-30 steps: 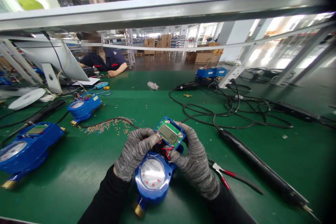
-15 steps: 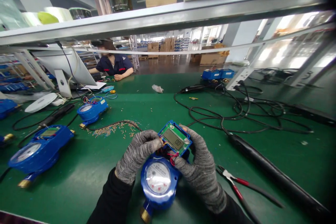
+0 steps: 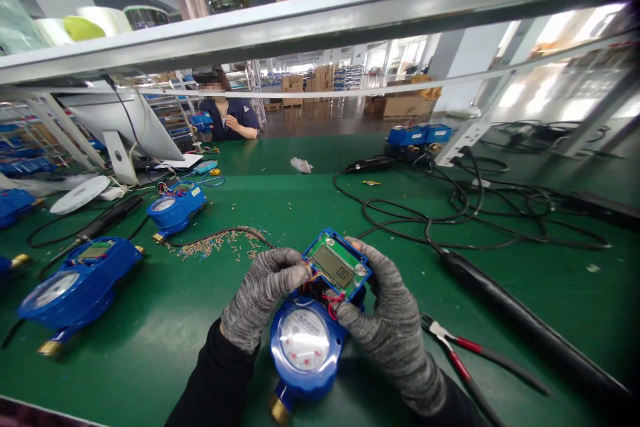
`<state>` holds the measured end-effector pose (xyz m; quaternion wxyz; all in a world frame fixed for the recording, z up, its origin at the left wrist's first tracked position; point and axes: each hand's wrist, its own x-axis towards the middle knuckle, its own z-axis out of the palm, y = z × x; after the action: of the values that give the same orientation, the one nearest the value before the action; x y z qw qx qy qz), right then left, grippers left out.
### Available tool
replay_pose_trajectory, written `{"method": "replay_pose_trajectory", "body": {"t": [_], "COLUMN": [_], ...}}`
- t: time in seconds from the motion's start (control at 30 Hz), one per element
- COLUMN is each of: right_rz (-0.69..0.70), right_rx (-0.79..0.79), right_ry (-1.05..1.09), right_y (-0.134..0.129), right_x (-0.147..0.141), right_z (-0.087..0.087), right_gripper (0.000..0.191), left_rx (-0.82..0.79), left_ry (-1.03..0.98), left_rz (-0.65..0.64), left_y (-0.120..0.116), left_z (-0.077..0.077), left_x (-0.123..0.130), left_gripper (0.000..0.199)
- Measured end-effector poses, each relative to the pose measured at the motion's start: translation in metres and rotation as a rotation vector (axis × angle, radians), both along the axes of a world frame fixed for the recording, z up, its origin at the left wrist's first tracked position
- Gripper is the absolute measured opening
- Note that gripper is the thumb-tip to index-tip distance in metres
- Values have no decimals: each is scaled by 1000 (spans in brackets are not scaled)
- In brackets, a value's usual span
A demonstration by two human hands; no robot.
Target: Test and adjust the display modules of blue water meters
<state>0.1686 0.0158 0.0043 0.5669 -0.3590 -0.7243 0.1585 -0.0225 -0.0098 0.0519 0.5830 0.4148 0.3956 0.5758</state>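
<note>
A blue meter point(image 3: 304, 341) with a round dial and a brass end stands in front of me. Above its dial, a green circuit board with a grey display point(image 3: 332, 264) sits tilted in a blue frame, with red and yellow wires below it. My left hand point(image 3: 270, 287), in a grey knit glove, pinches the wires or frame at the left edge; its fingertips partly hide the spot. My right hand point(image 3: 387, 320), gloved too, grips the display unit from the right, fingers at its upper edge and thumb near the red wires.
Red-handled pliers point(image 3: 463, 343) lie right of my right hand, beside a thick black bar point(image 3: 520, 320) and looping cables point(image 3: 430, 220). Small loose pieces point(image 3: 220, 243) are scattered left of centre. Other blue meters point(image 3: 75, 287) stand left. A person point(image 3: 230, 117) sits across the bench.
The display unit and my right hand have shifted slightly to the right. The person opposite has raised a hand to the chest, and a blue object now shows beside them.
</note>
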Motion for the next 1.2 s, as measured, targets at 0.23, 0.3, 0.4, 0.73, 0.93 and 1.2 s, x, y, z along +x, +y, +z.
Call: {"method": "replay_pose_trajectory", "body": {"t": [0.23, 0.3, 0.4, 0.73, 0.93, 1.2], "right_rz": [-18, -3, 1, 115, 515, 515], "right_rx": [57, 54, 64, -210, -555, -606], "right_ry": [-96, -107, -109, 278, 711, 686], "right_y": [0, 0, -1, 9, 7, 9], "right_x": [3, 3, 3, 3, -5, -5], "right_z": [6, 9, 11, -12, -6, -6], "right_gripper": [64, 64, 63, 61, 50, 49], "left_rx": [42, 65, 73, 83, 144, 253], "left_ry": [211, 293, 334, 469, 552, 787], "left_rz": [33, 78, 70, 51, 66, 145], "left_y": [2, -1, -1, 7, 5, 11], "left_z": [4, 6, 6, -6, -4, -3], "left_x": [-9, -11, -14, -6, 1, -6], "left_gripper": [19, 19, 21, 24, 23, 8]}}
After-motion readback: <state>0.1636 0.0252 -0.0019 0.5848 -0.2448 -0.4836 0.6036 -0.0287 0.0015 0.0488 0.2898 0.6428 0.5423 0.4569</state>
